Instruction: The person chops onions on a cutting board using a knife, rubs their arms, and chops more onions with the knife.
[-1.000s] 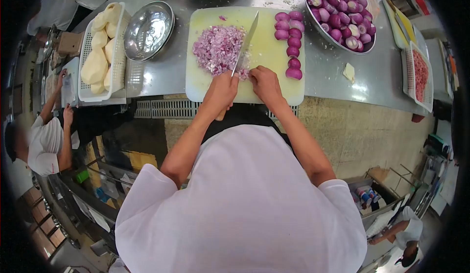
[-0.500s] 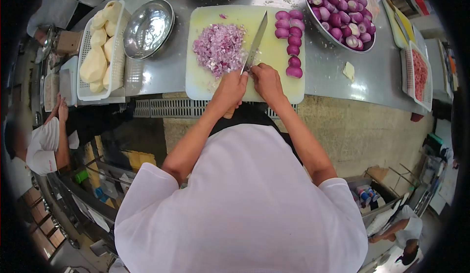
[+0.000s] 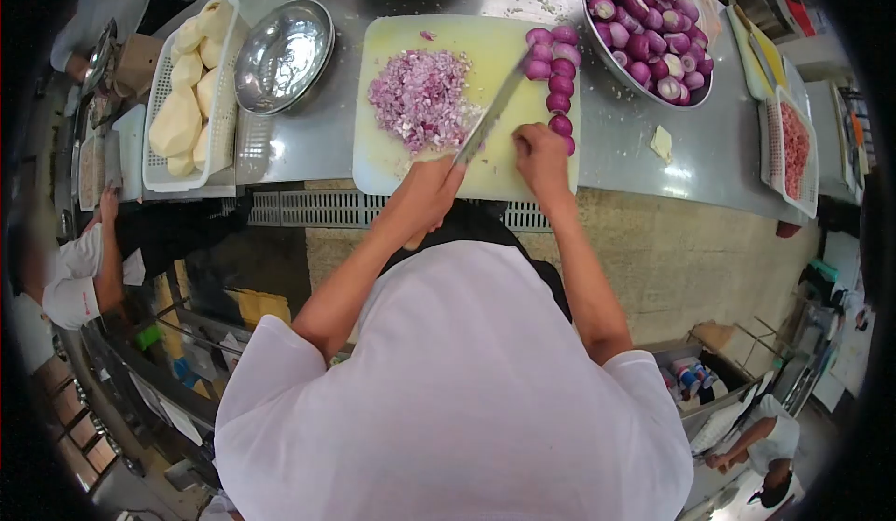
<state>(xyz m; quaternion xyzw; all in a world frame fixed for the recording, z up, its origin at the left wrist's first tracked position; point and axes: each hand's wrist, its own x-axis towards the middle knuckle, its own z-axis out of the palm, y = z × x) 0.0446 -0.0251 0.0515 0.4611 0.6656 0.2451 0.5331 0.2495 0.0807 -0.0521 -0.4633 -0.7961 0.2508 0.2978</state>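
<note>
My left hand point(image 3: 425, 194) is closed round the handle of a kitchen knife point(image 3: 495, 108), whose blade points up and right over the cutting board point(image 3: 504, 180). Left of the blade lies a heap of chopped red onion point(image 3: 420, 96). Fingers curled, my right hand point(image 3: 543, 161) is at the board's right side, close beside the lowest of the peeled red onions point(image 3: 561, 84) lined up there. Whether it holds anything is hidden. The blade's tip is close to the upper onions in that row.
A metal bowl of peeled red onions point(image 3: 595, 43) stands to the right, near an onion scrap point(image 3: 661, 143). Leftward are an empty metal bowl point(image 3: 285, 54) and a white basket point(image 3: 227, 110) of peeled root vegetables. Minced meat point(image 3: 795, 147) fills a basket far right. Other people work nearby.
My right hand has moved right, away from the knife, to the row of onions. My left hand has shifted slightly left and down, and the blade now leans further to the right.
</note>
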